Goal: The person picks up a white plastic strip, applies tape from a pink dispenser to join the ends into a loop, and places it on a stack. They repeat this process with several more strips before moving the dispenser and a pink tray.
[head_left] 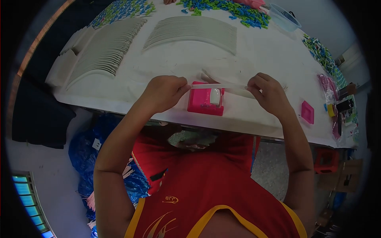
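A thin white strip (219, 86) is drawn out straight between my two hands, level above the table. My left hand (166, 93) is closed, pinching the strip's left end between thumb and fingers. At the other end, my right hand (270, 93) pinches the strip with curled fingers. Just below and behind it stands a bright pink plastic holder (198, 104) with a rounded white piece (215, 96) at its right side. A pale curved strip (208, 77) lies behind the holder, partly hidden by the strip in my hands.
Rows of overlapping pale strips (190, 31) and another fanned row (107, 51) lie on the white table (262, 123). Blue and green clips (238, 12) are heaped at the back. A pink dish (307, 112) sits right, near bagged items (327, 85); a light-blue basket (283, 19) stands behind.
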### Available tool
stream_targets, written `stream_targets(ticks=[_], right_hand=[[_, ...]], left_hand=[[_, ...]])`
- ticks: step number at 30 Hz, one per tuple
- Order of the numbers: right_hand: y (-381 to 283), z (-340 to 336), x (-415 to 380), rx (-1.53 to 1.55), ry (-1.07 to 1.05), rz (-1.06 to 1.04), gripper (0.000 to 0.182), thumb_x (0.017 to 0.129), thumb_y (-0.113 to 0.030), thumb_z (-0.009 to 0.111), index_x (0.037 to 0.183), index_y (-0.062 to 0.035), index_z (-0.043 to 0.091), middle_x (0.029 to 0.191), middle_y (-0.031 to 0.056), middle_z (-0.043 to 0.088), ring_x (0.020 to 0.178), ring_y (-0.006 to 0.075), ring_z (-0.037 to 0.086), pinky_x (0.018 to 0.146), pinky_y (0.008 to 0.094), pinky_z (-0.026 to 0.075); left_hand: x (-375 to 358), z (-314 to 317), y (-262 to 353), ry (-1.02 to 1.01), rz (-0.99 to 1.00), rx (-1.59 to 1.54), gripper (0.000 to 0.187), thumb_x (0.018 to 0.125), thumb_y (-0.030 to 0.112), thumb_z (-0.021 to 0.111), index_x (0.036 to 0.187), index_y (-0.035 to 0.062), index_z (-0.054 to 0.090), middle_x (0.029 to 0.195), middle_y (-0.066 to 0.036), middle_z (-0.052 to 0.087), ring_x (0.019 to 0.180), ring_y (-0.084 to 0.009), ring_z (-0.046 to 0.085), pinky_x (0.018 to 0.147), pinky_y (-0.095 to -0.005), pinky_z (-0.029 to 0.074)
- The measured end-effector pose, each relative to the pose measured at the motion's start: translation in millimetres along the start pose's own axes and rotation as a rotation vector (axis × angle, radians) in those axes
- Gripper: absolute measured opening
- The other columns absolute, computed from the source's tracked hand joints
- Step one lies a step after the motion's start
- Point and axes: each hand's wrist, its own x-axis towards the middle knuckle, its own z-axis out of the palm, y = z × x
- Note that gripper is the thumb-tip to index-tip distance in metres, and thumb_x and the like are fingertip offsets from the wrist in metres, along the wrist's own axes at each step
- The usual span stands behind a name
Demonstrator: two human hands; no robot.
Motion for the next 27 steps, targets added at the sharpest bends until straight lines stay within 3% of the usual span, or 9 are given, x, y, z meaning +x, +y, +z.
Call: stream_targets(ticks=[2,5,10,19,27], right_hand=[[-12.7,8.6,7.6,0.078,-0.009,-0.002,0.008,0.089,-0.003,0.071,0.093,-0.0009,0.064,0.088,0.0106,0.064,0.074,0.0249,0.064,0.064,0.0351,0.051],[-29.4,23.1,19.1,0.21,-0.031,-0.041,0.007,0.089,-0.002,0.07,0.095,-0.0012,0.066,0.088,0.0104,0.065,0.074,0.0253,0.064,0.063,0.0355,0.051],[-29.4,45.6,26.2,0.244,-0.041,-0.174,0.009,0.089,0.0,0.067,0.097,-0.0016,0.07,0.092,0.01,0.067,0.076,0.0263,0.065,0.065,0.0367,0.053],[-27.6,74.9,34.2,0.162,0.009,-0.275,0.013,0.083,0.0,0.068,0.094,-0.0034,0.073,0.089,0.0097,0.072,0.079,0.0281,0.069,0.07,0.0371,0.057],[-26.5,86.9,35.4,0.192,0.102,-0.293,0.014,0.08,0.0,0.07,0.093,-0.0042,0.074,0.085,0.0096,0.071,0.076,0.0267,0.069,0.067,0.0367,0.057]], left_hand=[[3.6,5.0,8.6,-0.031,-0.012,0.016,0.022,0.094,0.026,0.063,0.088,0.0049,0.065,0.08,-0.016,0.068,0.079,-0.039,0.065,0.072,-0.0503,0.052],[12.7,19.3,27.5,0.112,0.14,-0.09,0.018,0.093,0.023,0.065,0.091,0.0057,0.067,0.084,-0.015,0.068,0.08,-0.0375,0.066,0.073,-0.0483,0.053],[9.7,30.7,28.6,0.193,0.219,-0.102,0.019,0.086,0.008,0.069,0.105,0.0068,0.069,0.093,-0.011,0.069,0.08,-0.0345,0.067,0.071,-0.0429,0.054],[0.4,22.7,10.6,0.2,0.275,-0.037,0.022,0.077,-0.002,0.07,0.097,0.0068,0.074,0.092,-0.007,0.071,0.09,-0.0267,0.065,0.076,-0.0388,0.055],[0.5,20.6,5.2,0.206,0.29,-0.052,0.025,0.075,-0.006,0.069,0.096,0.0062,0.074,0.091,-0.007,0.071,0.088,-0.0271,0.065,0.075,-0.0385,0.055]])
